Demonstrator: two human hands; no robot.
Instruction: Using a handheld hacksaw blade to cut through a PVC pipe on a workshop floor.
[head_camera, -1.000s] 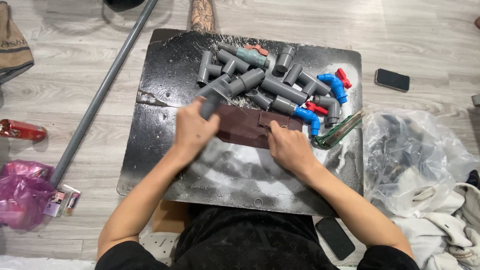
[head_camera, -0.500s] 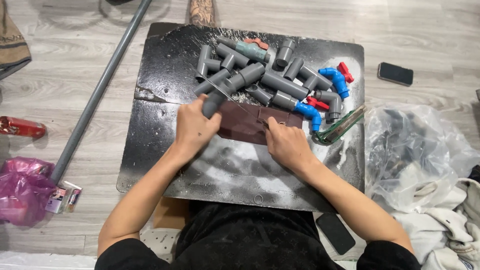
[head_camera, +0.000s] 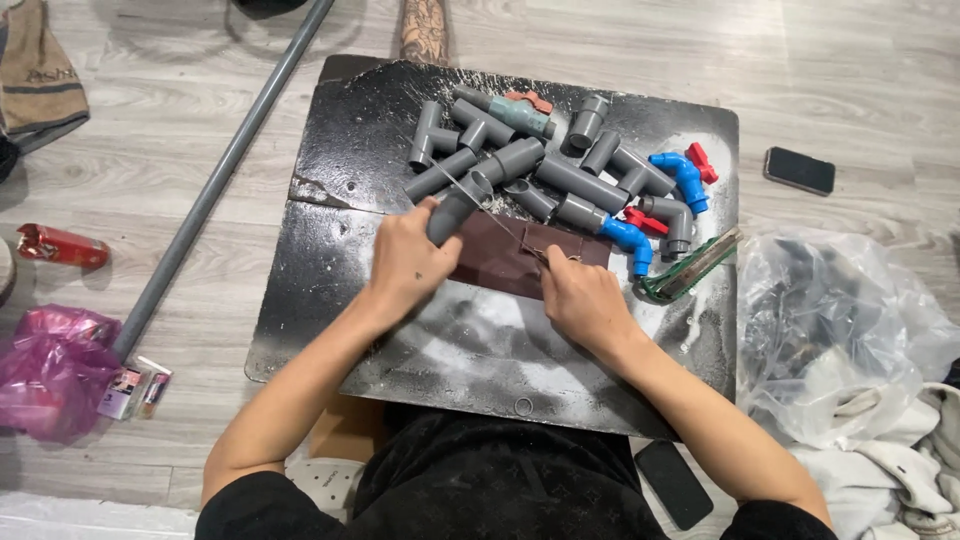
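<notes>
My left hand (head_camera: 405, 265) is shut on a short grey pipe piece (head_camera: 450, 212), holding it slanted over a brown abrasive sheet (head_camera: 500, 265) on a black board (head_camera: 330, 260). My right hand (head_camera: 585, 300) rests on the sheet's right part and pinches a thin metal blade (head_camera: 490, 215). The blade runs up and left to the pipe's open end. Just behind the hands lies a pile of grey pipe fittings (head_camera: 570, 180), with blue valves with red handles (head_camera: 685, 180) at its right side.
A long grey pipe (head_camera: 215, 190) lies diagonally on the wooden floor at left. A green-edged tool (head_camera: 690, 268) sits at the board's right edge, beside a clear plastic bag (head_camera: 830, 330). Two dark phones (head_camera: 800, 170) (head_camera: 675, 485), a pink bag (head_camera: 50, 365) and a red packet (head_camera: 60, 245) lie around.
The thin blade now shows between my right hand and the pipe's end. My left hand has tilted the pipe slightly; both hands stay over the brown sheet.
</notes>
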